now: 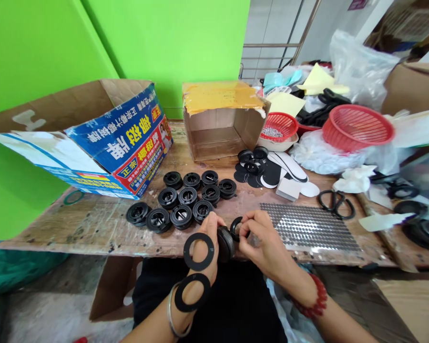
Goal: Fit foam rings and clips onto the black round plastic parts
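My left hand (209, 233) is wrapped round a black round part with a ribbed rim (225, 244), held on edge at the table's front. Two flat black rings lie on the same arm: an upper ring (188, 252) on the back of the hand and a lower ring (179, 295) on the wrist by a silver bangle. Close beside the ribbed part, my right hand (259, 233) pinches a small black ring (235, 228). Whether the two pieces touch is hard to tell. Just beyond my left hand sit several black round assemblies (181, 216), grouped on the wooden table.
A blue printed carton (128, 143) stands at left, and an open cardboard box (214, 138) at the back. Toward the right lie a sheet of small clear dots (307, 226), scissors (336, 204), black and white discs (271, 169) and a red basket (357, 126).
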Action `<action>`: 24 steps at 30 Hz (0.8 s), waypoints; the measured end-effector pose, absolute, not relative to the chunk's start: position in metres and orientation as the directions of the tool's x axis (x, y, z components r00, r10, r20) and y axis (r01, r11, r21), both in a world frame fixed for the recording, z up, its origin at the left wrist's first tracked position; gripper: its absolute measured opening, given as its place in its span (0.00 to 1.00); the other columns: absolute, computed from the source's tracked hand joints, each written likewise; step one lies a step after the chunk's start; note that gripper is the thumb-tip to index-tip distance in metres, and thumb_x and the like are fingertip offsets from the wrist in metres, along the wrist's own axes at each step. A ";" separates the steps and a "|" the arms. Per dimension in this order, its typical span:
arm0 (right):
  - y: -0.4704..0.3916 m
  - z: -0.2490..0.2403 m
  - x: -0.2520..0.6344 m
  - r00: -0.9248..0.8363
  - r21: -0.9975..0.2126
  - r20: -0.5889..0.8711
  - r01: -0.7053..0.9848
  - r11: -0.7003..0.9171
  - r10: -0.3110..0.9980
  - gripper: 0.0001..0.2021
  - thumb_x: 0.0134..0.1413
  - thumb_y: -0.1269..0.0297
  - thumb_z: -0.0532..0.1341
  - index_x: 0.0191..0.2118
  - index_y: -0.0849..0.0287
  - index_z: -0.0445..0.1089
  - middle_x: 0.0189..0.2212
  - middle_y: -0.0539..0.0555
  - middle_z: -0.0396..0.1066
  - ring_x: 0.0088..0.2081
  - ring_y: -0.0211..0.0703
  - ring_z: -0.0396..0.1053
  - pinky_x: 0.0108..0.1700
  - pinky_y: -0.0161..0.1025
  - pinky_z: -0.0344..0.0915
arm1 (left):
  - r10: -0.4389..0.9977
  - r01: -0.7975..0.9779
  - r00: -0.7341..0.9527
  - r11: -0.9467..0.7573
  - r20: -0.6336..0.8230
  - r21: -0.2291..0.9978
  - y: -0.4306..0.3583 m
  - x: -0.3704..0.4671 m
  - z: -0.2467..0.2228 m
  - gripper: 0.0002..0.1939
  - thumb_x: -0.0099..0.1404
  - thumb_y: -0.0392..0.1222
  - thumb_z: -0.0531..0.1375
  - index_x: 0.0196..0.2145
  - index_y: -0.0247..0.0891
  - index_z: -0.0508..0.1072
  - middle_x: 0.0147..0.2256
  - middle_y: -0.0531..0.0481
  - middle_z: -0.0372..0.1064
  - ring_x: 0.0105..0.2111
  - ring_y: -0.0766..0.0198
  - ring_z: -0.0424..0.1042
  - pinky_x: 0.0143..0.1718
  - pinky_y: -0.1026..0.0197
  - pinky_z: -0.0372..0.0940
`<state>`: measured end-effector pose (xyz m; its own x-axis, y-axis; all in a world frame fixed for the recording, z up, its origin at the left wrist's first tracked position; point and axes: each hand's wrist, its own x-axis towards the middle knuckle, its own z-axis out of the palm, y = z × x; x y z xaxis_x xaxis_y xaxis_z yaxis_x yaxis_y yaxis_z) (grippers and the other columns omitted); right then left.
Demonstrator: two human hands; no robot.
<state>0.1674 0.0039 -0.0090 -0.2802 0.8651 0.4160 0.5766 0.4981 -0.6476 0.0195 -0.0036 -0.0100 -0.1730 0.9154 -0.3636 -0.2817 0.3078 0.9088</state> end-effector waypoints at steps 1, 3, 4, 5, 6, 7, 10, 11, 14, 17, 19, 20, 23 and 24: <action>0.006 -0.008 0.169 -0.312 -0.652 0.393 0.569 0.502 0.865 0.10 0.48 0.81 0.59 0.29 0.58 0.63 0.36 0.53 0.63 0.41 0.45 0.62 0.43 0.42 0.63 | 0.927 -0.246 -0.195 0.269 -0.320 0.931 -0.004 0.020 -0.009 0.26 0.62 0.67 0.56 0.25 0.39 0.67 0.21 0.57 0.56 0.20 0.70 0.53 0.19 0.66 0.52; 0.007 -0.004 0.171 -0.369 -0.634 0.371 0.570 0.523 0.852 0.10 0.50 0.81 0.59 0.28 0.58 0.64 0.36 0.53 0.64 0.41 0.45 0.63 0.43 0.42 0.64 | 0.935 -0.241 -0.200 0.242 -0.292 0.940 -0.004 0.021 -0.007 0.26 0.61 0.67 0.57 0.25 0.39 0.67 0.21 0.57 0.57 0.21 0.69 0.55 0.21 0.66 0.54; 0.007 -0.003 0.171 -0.389 -0.607 0.381 0.579 0.544 0.839 0.09 0.52 0.80 0.59 0.29 0.58 0.66 0.37 0.54 0.65 0.42 0.45 0.63 0.43 0.43 0.64 | 0.935 -0.253 -0.207 0.233 -0.287 0.939 -0.003 0.021 -0.005 0.26 0.61 0.66 0.57 0.25 0.39 0.68 0.22 0.57 0.58 0.22 0.69 0.56 0.22 0.66 0.55; 0.005 -0.001 0.171 -0.400 -0.568 0.406 0.595 0.569 0.822 0.08 0.54 0.79 0.59 0.30 0.59 0.67 0.39 0.55 0.66 0.44 0.47 0.63 0.45 0.44 0.64 | 0.934 -0.266 -0.222 0.218 -0.279 0.939 -0.002 0.021 -0.004 0.25 0.61 0.65 0.58 0.26 0.39 0.68 0.23 0.56 0.59 0.23 0.69 0.58 0.23 0.66 0.57; 0.003 0.001 0.169 -0.404 -0.517 0.442 0.615 0.596 0.801 0.07 0.57 0.79 0.58 0.33 0.60 0.69 0.41 0.57 0.67 0.46 0.49 0.63 0.48 0.47 0.64 | 0.932 -0.285 -0.239 0.203 -0.274 0.937 0.000 0.020 -0.003 0.24 0.61 0.64 0.59 0.26 0.39 0.68 0.24 0.56 0.61 0.24 0.68 0.60 0.25 0.66 0.58; 0.000 0.003 0.167 -0.411 -0.460 0.479 0.635 0.621 0.775 0.07 0.59 0.78 0.57 0.36 0.61 0.70 0.44 0.59 0.67 0.49 0.51 0.63 0.51 0.50 0.64 | 0.928 -0.311 -0.254 0.189 -0.273 0.931 0.001 0.019 -0.002 0.23 0.61 0.63 0.59 0.26 0.39 0.68 0.25 0.55 0.63 0.25 0.68 0.62 0.27 0.66 0.60; -0.010 0.007 0.162 -0.468 -0.294 0.534 0.678 0.674 0.704 0.10 0.62 0.78 0.54 0.43 0.65 0.71 0.48 0.63 0.68 0.57 0.57 0.59 0.57 0.56 0.60 | 0.923 -0.380 -0.267 0.164 -0.278 0.910 0.007 0.015 -0.003 0.20 0.60 0.60 0.61 0.28 0.39 0.69 0.29 0.53 0.68 0.31 0.66 0.68 0.35 0.64 0.65; -0.012 0.009 0.161 -0.494 -0.253 0.527 0.685 0.683 0.691 0.11 0.62 0.78 0.53 0.43 0.66 0.71 0.49 0.64 0.68 0.58 0.58 0.58 0.58 0.58 0.59 | 0.924 -0.392 -0.265 0.159 -0.277 0.906 0.008 0.014 -0.004 0.19 0.60 0.59 0.62 0.28 0.39 0.70 0.29 0.53 0.69 0.32 0.65 0.69 0.37 0.64 0.65; -0.013 0.010 0.163 -0.554 -0.191 0.476 0.694 0.695 0.684 0.12 0.62 0.76 0.53 0.44 0.65 0.73 0.52 0.65 0.68 0.60 0.61 0.57 0.58 0.62 0.59 | 0.932 -0.402 -0.242 0.157 -0.270 0.902 0.010 0.009 -0.007 0.16 0.58 0.54 0.65 0.28 0.39 0.71 0.29 0.53 0.70 0.33 0.66 0.70 0.40 0.64 0.65; -0.011 0.010 0.166 -0.560 -0.169 0.469 0.702 0.692 0.683 0.13 0.62 0.75 0.54 0.46 0.62 0.73 0.54 0.65 0.67 0.61 0.62 0.56 0.57 0.63 0.60 | 0.914 -0.474 -0.221 0.205 -0.341 0.856 0.008 0.007 -0.006 0.17 0.57 0.55 0.66 0.29 0.38 0.71 0.28 0.55 0.69 0.28 0.68 0.68 0.32 0.66 0.64; -0.010 0.009 0.167 -0.557 -0.187 0.469 0.695 0.694 0.685 0.13 0.63 0.75 0.54 0.47 0.62 0.73 0.52 0.65 0.67 0.61 0.62 0.56 0.57 0.62 0.61 | 0.885 -0.537 -0.198 0.262 -0.421 0.802 0.005 0.006 -0.004 0.19 0.56 0.57 0.66 0.31 0.38 0.71 0.27 0.56 0.68 0.23 0.70 0.65 0.25 0.67 0.62; -0.010 0.009 0.168 -0.566 -0.211 0.461 0.679 0.704 0.684 0.12 0.63 0.75 0.53 0.47 0.62 0.72 0.52 0.65 0.67 0.61 0.61 0.56 0.57 0.61 0.61 | 0.873 -0.555 -0.182 0.289 -0.453 0.780 0.004 0.006 -0.004 0.20 0.55 0.58 0.66 0.32 0.38 0.71 0.26 0.57 0.68 0.22 0.70 0.65 0.23 0.67 0.60; -0.006 0.009 0.174 -0.614 -0.327 0.415 0.587 0.740 0.671 0.11 0.64 0.75 0.53 0.45 0.61 0.72 0.50 0.62 0.68 0.61 0.56 0.57 0.59 0.57 0.60 | 0.859 -0.570 -0.151 0.329 -0.490 0.753 0.000 0.005 -0.004 0.24 0.55 0.63 0.65 0.33 0.37 0.71 0.24 0.56 0.66 0.19 0.70 0.64 0.19 0.68 0.58; -0.004 0.009 0.176 -0.624 -0.389 0.399 0.549 0.740 0.672 0.11 0.64 0.74 0.53 0.45 0.60 0.71 0.50 0.61 0.67 0.60 0.54 0.59 0.59 0.55 0.60 | 0.861 -0.572 -0.141 0.333 -0.489 0.750 -0.001 0.005 -0.005 0.24 0.55 0.63 0.65 0.33 0.37 0.70 0.22 0.57 0.66 0.18 0.70 0.64 0.18 0.68 0.58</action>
